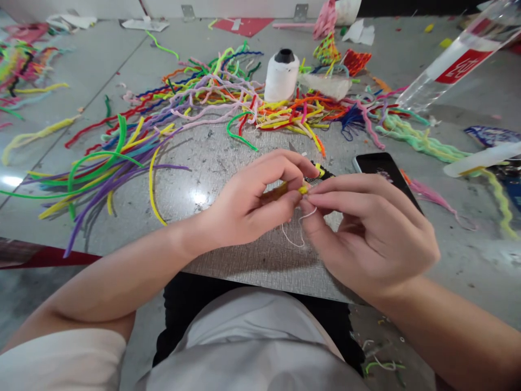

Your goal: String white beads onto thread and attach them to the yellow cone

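Observation:
My left hand and my right hand meet over the near part of a grey board. Both pinch a small yellow and black pipe-cleaner piece between their fingertips. A thin white thread loops down from the pinch. The fingers of both hands are closed around the piece, which they partly hide.
A big tangle of coloured pipe cleaners covers the board's far and left side. A white thread spool stands behind it. A dark phone lies right of my hands. A clear plastic bottle lies at the far right.

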The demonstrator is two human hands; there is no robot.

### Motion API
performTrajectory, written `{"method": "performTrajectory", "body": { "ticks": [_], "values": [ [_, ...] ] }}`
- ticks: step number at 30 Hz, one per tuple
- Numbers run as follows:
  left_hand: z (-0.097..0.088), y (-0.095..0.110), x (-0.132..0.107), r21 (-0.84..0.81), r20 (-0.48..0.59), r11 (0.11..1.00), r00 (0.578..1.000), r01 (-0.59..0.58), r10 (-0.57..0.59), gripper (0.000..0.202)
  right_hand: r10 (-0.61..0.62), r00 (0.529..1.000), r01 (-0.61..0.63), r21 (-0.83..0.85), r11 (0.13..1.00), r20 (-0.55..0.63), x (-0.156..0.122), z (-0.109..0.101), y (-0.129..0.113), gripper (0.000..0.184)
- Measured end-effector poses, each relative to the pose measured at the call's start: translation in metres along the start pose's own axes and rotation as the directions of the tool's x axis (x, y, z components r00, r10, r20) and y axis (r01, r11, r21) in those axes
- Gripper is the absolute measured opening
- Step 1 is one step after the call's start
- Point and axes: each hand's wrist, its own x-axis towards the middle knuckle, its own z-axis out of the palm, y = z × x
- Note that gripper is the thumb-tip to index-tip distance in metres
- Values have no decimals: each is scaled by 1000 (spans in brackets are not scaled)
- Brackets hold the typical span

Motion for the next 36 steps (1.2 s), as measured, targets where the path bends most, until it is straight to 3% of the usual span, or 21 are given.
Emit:
{"method": "performTrajectory", "body": {
  "ticks": [7,13,17,22,27,32,36],
  "values": [
    [1,-4,1,-14,30,999,998,-45,46,15,75,997,-76,-8,997,-29,0,5,1,25],
    [0,-4,1,-69,15,996,998,56,-55,20,-2,998,1,19,1000,56,4,-2,9,23],
    [0,1,-1,-2,-12,997,997,73,-73,19,-15,994,17,-21,1000,109,7,-4,13,23],
    [-2,3,0,18,-5,995,995,96,-96,10,-18,999,17,36,999,35,6,1,12,19],
    [-5,1,2,55,67,998,997,22,-25,9,43,999,-43,-19,999,-20,1,5,6,23],
    [0,-5,-3,236,43,965,993,-113,106,7,100,991,-104,-39,994,-89,-4,10,1,26],
    [-1,-9,-3,330,76,928,984,-176,160,4,252,965,-251,21,968,-70,-7,12,-2,26]
  ]
}}
